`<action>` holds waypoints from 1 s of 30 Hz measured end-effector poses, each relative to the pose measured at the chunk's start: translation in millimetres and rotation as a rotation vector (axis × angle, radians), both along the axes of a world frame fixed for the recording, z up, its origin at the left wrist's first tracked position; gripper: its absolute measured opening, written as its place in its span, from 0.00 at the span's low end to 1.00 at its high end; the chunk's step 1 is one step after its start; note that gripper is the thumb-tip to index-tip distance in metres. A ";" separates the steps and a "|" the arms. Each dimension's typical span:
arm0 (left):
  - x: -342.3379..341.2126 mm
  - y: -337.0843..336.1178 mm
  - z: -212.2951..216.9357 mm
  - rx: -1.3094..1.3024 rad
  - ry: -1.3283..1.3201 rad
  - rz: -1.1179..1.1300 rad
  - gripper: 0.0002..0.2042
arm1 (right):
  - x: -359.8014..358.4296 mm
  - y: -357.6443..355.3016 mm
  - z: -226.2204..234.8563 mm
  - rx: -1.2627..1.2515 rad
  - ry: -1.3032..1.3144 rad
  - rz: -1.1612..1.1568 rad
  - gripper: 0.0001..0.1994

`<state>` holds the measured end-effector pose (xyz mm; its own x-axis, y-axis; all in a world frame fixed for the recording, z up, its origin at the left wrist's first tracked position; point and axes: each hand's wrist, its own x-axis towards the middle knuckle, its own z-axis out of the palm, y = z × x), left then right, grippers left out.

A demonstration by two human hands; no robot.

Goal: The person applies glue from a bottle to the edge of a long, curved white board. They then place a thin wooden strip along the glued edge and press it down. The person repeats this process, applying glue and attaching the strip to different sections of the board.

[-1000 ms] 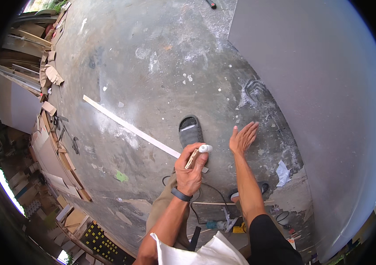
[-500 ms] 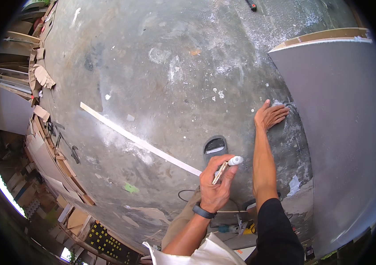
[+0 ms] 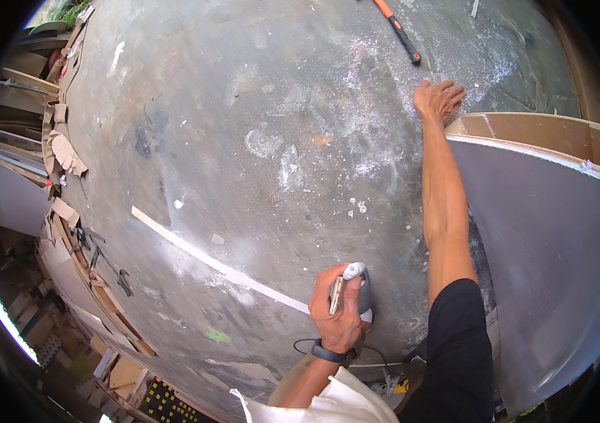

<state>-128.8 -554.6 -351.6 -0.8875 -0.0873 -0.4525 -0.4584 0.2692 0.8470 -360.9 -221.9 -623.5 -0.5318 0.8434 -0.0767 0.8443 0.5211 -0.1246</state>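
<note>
Left hand: fingers curled round a white tube and a thin pale flat piece. Right hand: fingers partly spread, holding nothing visible; grey panel just beside it, nearer the body, contact unclear. Orange-and-black handle just beyond right hand; pale strip left of left hand.

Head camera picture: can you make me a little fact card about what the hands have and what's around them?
Left hand: holds a white-tipped thing and a small flat piece; exact kinds unclear
Left wrist: dark band
Right hand: open, holding nothing visible, near the panel's upper edge
Panel: big, grey, on the right
Strip: long, pale, on the floor, slanting down toward the left hand
Handle: orange and black, above the right hand
Scrap: green, on the floor
</note>
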 end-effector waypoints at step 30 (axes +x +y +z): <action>137.5 46.2 24.8 0.064 0.003 -0.068 0.12 | 454.3 -28.0 5.6 -0.017 0.070 0.200 0.22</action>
